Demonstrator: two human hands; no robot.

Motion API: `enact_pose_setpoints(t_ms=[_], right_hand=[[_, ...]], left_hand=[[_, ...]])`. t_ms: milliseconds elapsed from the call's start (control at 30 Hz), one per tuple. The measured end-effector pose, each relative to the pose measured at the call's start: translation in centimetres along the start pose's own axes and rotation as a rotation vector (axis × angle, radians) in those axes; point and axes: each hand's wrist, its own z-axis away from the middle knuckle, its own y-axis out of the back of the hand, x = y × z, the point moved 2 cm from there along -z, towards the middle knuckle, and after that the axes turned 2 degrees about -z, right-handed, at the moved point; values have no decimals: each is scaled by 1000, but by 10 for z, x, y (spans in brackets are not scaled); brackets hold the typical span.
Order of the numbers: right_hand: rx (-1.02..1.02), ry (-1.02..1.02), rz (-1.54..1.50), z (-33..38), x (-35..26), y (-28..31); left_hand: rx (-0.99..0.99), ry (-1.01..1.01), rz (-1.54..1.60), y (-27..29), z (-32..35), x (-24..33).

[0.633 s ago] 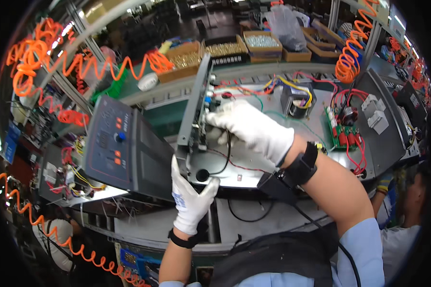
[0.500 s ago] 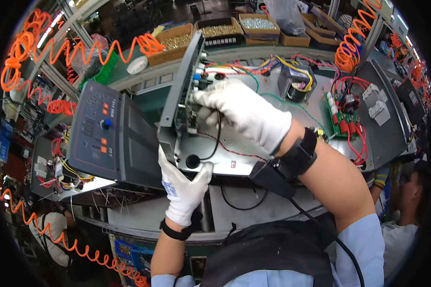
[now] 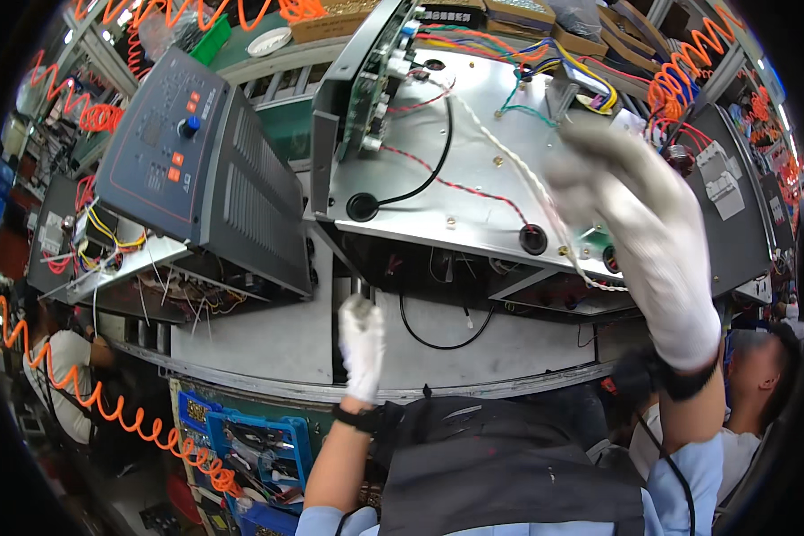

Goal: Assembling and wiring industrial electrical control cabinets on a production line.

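My right hand (image 3: 657,237), in a white glove, is raised over the right part of an open metal chassis (image 3: 473,116). Its fingers are smeared by motion, so their grip cannot be read. Beside it a white twisted wire (image 3: 515,159) runs slantwise across the chassis, down past the front edge. My gloved left hand (image 3: 362,344) is below the chassis' front edge, fingers curled in; anything inside them is hidden. On the chassis' left, an upright panel carries a circuit board (image 3: 380,98). A black cable (image 3: 442,152) and a red-black twisted wire (image 3: 456,186) lead from it to grommets.
A finished-looking grey unit (image 3: 188,161) with a blue knob stands at the left. Orange coiled hoses (image 3: 98,384) hang at both sides. Cardboard boxes (image 3: 518,13) line the back. A blue tool tray (image 3: 259,447) sits below left. Another person (image 3: 750,384) is at the right.
My right hand has left the circuit board and moved right. My left hand has let go of the panel's lower corner and dropped toward me. The white twisted wire now shows across the chassis.
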Motion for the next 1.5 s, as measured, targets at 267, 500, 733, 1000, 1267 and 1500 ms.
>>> enact_pose_setpoints(t_ms=[267, 500, 733, 1000, 1267, 1500], right_hand=[[72, -446, -123, 104, 65, 45], [-310, -603, 20, 129, 143, 14], [-827, -269, 459, 155, 240, -60], [-899, -636, 140, 162, 277, -45], [-510, -1234, -378, 193, 343, -46], [-690, -1022, -600, 114, 301, -60]], left_hand=[[-281, 687, 387, -72, 1, -122], [-746, 636, 474, -51, 52, -73], [-788, 707, 726, -33, 71, -13], [-512, 585, 1068, -39, 41, -7], [-433, -201, -825, -52, -38, 10], [-485, -817, -1111, -93, -64, -27]])
